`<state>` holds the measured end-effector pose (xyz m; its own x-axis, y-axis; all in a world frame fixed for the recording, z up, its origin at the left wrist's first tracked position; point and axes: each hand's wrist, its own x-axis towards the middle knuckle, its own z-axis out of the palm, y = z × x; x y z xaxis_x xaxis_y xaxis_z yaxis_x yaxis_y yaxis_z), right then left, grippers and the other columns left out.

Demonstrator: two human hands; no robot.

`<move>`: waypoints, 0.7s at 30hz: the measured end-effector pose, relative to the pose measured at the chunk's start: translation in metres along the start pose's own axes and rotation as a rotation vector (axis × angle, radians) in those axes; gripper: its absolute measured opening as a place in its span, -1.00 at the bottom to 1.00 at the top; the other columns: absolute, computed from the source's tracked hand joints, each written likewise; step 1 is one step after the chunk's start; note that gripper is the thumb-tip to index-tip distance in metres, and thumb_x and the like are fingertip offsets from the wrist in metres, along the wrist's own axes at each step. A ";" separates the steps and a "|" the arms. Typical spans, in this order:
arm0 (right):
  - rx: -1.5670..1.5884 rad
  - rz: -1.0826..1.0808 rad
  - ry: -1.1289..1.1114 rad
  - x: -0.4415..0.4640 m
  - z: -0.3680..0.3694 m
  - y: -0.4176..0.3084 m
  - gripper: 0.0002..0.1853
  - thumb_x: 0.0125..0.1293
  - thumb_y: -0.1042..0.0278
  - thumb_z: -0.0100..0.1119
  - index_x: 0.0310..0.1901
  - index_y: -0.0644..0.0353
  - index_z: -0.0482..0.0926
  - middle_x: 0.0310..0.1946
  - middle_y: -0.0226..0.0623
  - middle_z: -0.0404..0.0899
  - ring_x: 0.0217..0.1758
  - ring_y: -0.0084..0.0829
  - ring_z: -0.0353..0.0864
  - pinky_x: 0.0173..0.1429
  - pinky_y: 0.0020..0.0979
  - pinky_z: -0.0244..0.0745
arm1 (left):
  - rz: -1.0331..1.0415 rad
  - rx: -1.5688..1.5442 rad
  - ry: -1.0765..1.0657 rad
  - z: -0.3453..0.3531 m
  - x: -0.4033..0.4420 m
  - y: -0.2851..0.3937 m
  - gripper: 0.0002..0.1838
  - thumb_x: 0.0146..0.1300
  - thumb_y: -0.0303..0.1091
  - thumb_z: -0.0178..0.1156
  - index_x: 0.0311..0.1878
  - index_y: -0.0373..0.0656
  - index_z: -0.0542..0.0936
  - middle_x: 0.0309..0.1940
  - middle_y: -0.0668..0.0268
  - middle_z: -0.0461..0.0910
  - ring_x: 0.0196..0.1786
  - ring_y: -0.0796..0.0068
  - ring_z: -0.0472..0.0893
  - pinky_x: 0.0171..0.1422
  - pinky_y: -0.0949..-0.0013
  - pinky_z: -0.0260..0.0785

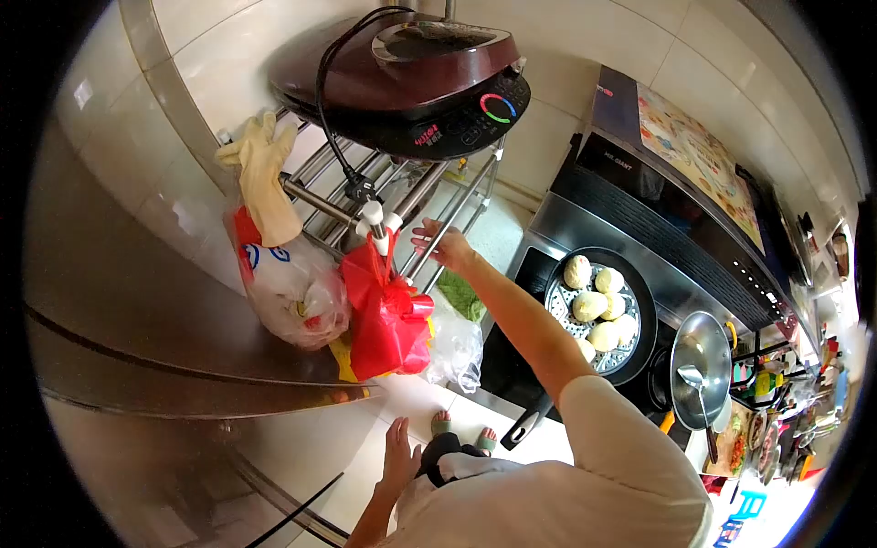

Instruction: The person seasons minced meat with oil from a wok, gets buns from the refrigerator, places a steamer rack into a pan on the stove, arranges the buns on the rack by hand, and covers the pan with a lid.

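My right hand (443, 245) reaches out to the metal rack, its fingers stretched and apart beside a rail (468, 194). Whether it touches the rail I cannot tell. No object shows in it. A red plastic bag (379, 315) hangs from the rack just below that hand, and a green cloth (461, 294) lies close by. Low in the view, my left hand (397, 455) hangs near my body with fingers extended, holding nothing. On the stove, a black pan (650, 320) contains a perforated steamer plate (559, 306) with several pale, roundish pieces of food (589, 306) on it.
A dark red electric griddle (365, 78) with a hanging cord sits atop the rack. Rubber gloves (265, 178) and a clear plastic bag (297, 292) hang at its left. A steel wok (714, 352) stands right of the pan, under the range hood (658, 183). The pan's handle (525, 427) sticks out towards me.
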<state>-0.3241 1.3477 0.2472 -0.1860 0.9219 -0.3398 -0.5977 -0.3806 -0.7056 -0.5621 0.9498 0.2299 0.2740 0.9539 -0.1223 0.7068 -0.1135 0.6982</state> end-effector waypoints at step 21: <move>0.164 -0.264 0.247 -0.243 -0.069 -0.053 -0.89 0.34 0.43 0.02 -0.18 0.23 0.49 -0.35 -0.39 0.48 -0.37 -0.53 0.47 -0.14 -0.37 0.54 | 0.659 -0.285 0.090 -0.056 0.107 0.130 -0.79 0.20 -0.55 0.14 -0.07 -0.27 0.53 -0.11 0.09 0.56 -0.01 0.07 0.54 0.10 0.21 0.40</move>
<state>-0.1940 1.1384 0.3243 0.1723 0.9339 -0.3133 -0.7205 -0.0975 -0.6866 -0.4772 1.0526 0.3473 0.5209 0.7331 0.4373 0.2123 -0.6074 0.7655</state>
